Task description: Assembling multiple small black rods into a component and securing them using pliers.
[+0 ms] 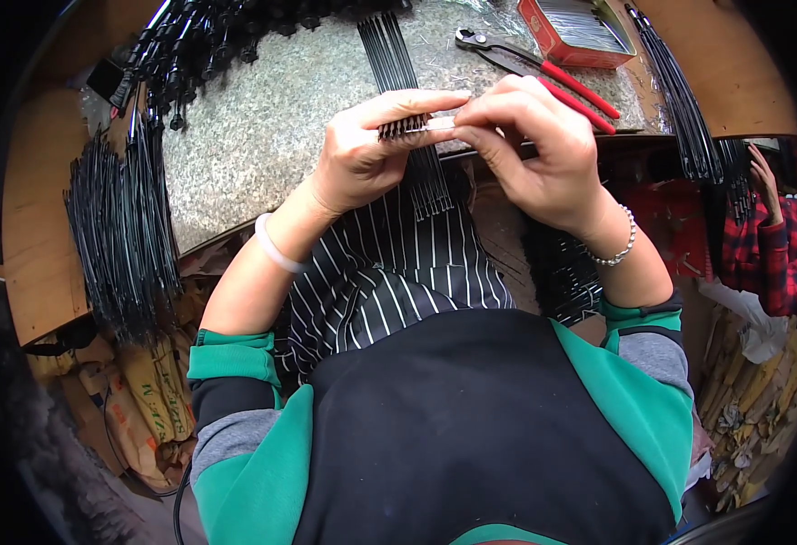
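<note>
My left hand (357,145) is closed around a short dark ribbed piece (404,126), which looks like a coil or a row of small dark teeth. Facing it, my right hand (544,145) pinches a thin light-coloured wire-like piece (442,123) that reaches toward the ribbed piece. Whether the two are joined cannot be made out. Beneath my hands a row of thin black cables (387,53) lies side by side across the bench, their lower ends hanging over its front edge. Both hands are held just above that edge.
Red-handled pliers (544,73) lie right of the cables. A red box of thin metal rods (580,32) stands behind them. Black cable bundles hang at the left (121,236) and right (680,100). Another person's hand (764,177) shows at the far right.
</note>
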Demonstrator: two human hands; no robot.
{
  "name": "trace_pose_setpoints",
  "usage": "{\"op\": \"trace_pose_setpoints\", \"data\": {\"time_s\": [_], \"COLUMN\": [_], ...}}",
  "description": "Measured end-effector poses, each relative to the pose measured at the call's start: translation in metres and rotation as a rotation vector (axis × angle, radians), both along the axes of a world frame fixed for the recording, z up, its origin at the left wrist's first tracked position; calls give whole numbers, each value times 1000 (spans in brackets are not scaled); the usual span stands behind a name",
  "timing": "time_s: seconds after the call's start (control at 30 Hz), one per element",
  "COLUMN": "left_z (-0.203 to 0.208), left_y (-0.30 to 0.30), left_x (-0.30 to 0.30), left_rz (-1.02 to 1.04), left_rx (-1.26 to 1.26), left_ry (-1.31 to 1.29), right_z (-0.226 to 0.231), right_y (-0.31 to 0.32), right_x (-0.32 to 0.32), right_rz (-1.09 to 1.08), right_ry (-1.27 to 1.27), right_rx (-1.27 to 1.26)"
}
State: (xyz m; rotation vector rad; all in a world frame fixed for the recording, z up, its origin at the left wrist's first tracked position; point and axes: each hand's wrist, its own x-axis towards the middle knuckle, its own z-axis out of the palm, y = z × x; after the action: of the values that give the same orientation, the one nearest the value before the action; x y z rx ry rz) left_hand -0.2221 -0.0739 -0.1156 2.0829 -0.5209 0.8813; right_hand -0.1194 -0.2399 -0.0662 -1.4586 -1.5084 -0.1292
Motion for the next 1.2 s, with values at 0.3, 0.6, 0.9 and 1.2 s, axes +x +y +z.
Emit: {"op": "trace_pose_setpoints", "data": {"time_s": [0.3, 0.6, 0.9, 1.2], "left_z": [3, 3, 3, 5], "left_y": [-2, -5, -3, -4], "left_x": [-2, -3, -6, -4], "left_rz": [41, 74, 87, 87], "left_rx": [14, 33, 84, 72], "left_ry": [81, 35, 43, 53], "right_z": [0, -2, -7, 2], "right_y": [6, 10, 15, 8], "right_x": [7, 4, -1, 0], "right_rz": [79, 106, 150, 99], "right_ry": [-237, -215, -33, -305], "right_rx": [105, 113, 124, 114]}}
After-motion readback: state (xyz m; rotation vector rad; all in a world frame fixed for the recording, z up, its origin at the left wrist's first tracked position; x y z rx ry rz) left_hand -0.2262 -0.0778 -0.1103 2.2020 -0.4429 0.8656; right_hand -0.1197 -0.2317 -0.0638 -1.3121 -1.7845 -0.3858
